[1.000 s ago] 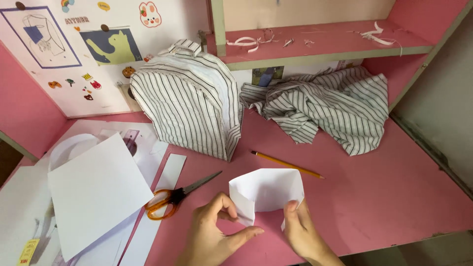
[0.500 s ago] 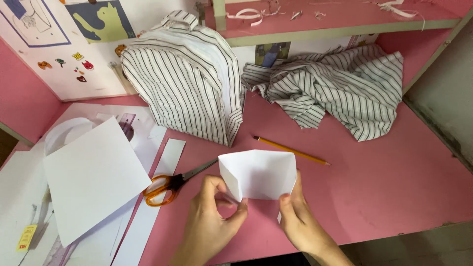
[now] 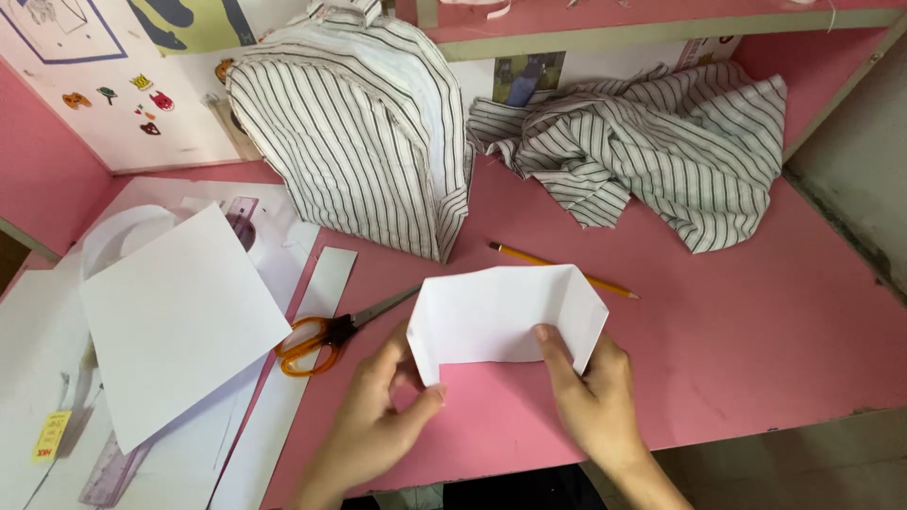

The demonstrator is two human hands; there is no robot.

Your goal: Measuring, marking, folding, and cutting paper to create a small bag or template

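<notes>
Flattened since earlier, the folded paper (image 3: pixel 505 314) is pinched near the desk's (image 3: pixel 756 331) front edge by both hands: left hand (image 3: pixel 383 416) at its lower corner, right hand (image 3: pixel 590 392) along its bottom edge. Light and easily creased, it is best held at the edges.

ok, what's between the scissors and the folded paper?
Head view: nothing but bare pink desk. The scissors point their blade tips at the folded paper, stopping near its left edge, just above the left hand.

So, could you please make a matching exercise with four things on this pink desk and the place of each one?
Things:
1. folded paper
2. scissors
3. pencil
4. striped bag

Places:
a. standing at the back of the desk
b. held in both hands
c. lying behind the folded paper
d. lying left of the folded paper, by a white sheet

Pairs: 1-b, 2-d, 3-c, 4-a
</notes>
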